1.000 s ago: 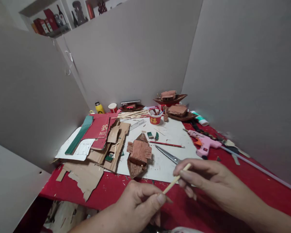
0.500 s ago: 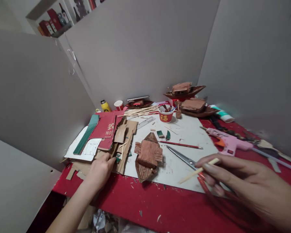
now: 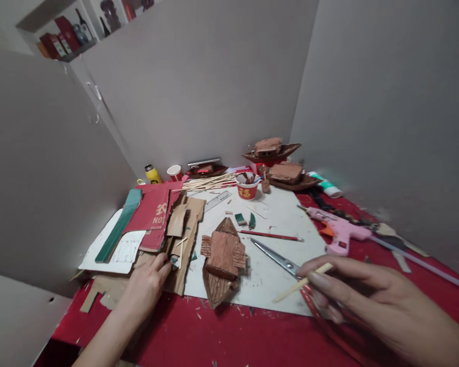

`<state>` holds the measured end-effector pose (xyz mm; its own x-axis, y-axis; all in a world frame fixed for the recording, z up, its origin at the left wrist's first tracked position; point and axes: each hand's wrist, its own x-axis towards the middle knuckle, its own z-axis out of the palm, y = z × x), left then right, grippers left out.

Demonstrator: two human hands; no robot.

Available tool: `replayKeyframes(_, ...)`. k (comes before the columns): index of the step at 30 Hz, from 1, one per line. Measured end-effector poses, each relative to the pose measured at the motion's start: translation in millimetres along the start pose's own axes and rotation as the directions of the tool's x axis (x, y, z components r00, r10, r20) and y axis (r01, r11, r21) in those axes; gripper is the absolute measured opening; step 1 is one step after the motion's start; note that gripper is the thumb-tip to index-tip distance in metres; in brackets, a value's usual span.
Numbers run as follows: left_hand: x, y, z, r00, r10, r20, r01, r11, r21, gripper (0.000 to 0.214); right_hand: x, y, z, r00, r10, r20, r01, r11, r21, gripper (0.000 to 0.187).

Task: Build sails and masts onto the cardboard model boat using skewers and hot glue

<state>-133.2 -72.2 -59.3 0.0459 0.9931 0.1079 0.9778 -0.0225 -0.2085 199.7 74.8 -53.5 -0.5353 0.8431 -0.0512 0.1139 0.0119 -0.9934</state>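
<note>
My right hand [image 3: 352,290] pinches a short pale wooden stick [image 3: 303,283] between thumb and forefinger. Beneath those fingers lie metal scissors [image 3: 275,259], their red handles partly covered by the hand; whether it also grips them is unclear. My left hand [image 3: 147,280] is closed, its curled fingertips down on layered brown cardboard [image 3: 185,250] beside small green scraps [image 3: 174,261]; what they hold, if anything, is hidden. Between the hands a brown model boat [image 3: 222,260] with a roofed cabin rests on white board [image 3: 279,300].
A red pencil [image 3: 271,235] and green pieces [image 3: 240,219] lie beyond the boat. A pink glue gun [image 3: 338,232] is at the right. Behind stand a red paper bowl [image 3: 247,189], wooden sticks [image 3: 206,182], more model boats [image 3: 286,173] and a yellow bottle [image 3: 152,174].
The view has turned slightly to the right, so the table's things appear farther left. Both hands keep nearly the same pose, the stick still pinched in my right hand.
</note>
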Motion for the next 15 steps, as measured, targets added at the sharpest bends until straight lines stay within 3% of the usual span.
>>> replayKeyframes(7, -3.1, -13.1, 12.6, 0.997, -0.022, -0.079, 0.017, 0.998, -0.065, 0.025, 5.7, -0.8, -1.2, 0.992, -0.040, 0.124, 0.038, 0.999, 0.018, 0.044)
replayKeyframes(15, -1.8, 1.7, -17.3, 0.976, -0.052, -0.211, -0.023, 0.940, -0.340, 0.013, 11.1, 1.8, -1.9, 0.974, -0.013, 0.226, 0.006, 1.000, 0.030, 0.045)
